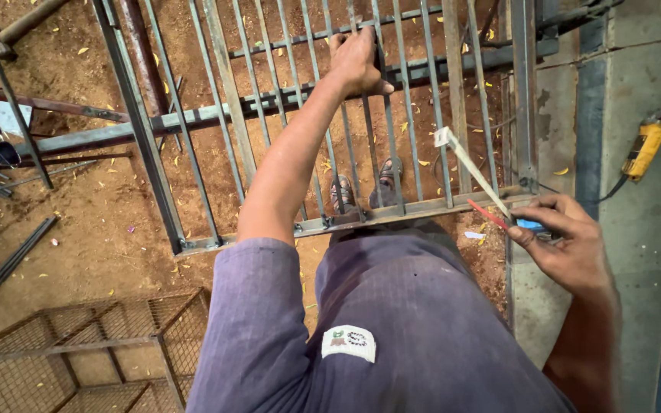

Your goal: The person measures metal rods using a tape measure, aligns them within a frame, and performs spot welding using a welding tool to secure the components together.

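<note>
Left hand (357, 61) was clenched on a bar of the steel grille (193, 115), top centre of frame. Right hand (568, 241), lower right, pinched a tape measure (472, 168) and red pencil (487, 214). Risk judged: the tape could slip off the frame, spoiling the reading; bare toes (343, 191) sat under the bars.

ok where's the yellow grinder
In the head view, the grinder lies far right on the concrete slab, beyond the right hand and right of the metal gate.
</note>
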